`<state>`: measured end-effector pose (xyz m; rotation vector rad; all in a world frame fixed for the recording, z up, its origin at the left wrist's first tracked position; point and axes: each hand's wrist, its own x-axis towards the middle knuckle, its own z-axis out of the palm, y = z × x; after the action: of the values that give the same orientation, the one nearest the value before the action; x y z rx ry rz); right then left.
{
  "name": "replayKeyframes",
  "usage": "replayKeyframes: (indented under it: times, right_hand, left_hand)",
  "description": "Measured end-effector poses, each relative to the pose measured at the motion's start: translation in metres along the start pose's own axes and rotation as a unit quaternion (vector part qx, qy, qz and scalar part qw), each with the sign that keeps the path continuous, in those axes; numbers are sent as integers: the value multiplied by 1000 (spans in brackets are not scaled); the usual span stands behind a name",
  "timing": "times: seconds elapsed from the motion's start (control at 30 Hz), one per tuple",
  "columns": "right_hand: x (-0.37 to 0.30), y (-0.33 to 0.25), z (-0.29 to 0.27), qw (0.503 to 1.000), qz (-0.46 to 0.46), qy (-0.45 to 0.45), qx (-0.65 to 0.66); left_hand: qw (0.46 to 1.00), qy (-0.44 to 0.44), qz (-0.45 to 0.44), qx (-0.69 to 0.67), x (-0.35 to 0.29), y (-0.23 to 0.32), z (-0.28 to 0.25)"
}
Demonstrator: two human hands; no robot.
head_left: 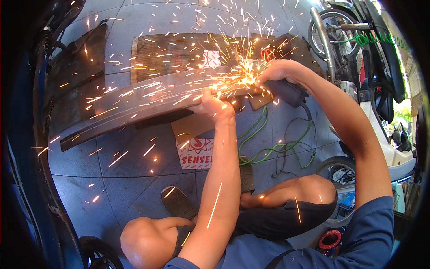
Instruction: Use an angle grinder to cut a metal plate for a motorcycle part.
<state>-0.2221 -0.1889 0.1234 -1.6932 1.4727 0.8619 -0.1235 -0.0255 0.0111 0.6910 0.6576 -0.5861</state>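
Observation:
My right hand [283, 71] is closed round a dark angle grinder [286, 92], whose cord runs down from its rear end. Bright sparks burst where the grinder meets a long grey metal piece [148, 95], spraying mostly left and upward. The glare hides the disc and the exact contact spot. My left hand [212, 106] grips the near edge of the metal piece, just left of the sparks. That piece slants from the lower left up to the grinder, propped above the tiled floor.
A wooden board [168, 51] lies beyond the metal, and a dark sheet [76, 80] at the left. A torn cardboard box [195, 150] and a green cable [257, 154] lie nearer me. Motorbikes [367, 96] stand at the right. My sandals [179, 202] are below.

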Motion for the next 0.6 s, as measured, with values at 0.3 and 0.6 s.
replayKeyframes:
  times: [0.3,0.6]
  right_hand:
    - [-19,-20,3,999,51,3,-10]
    - [-11,-17,4,999,33,-3,-2]
  left_hand:
    - [998,-21,55,-31,5,4,2]
    - [999,-6,39,-19,9,-1,-3]
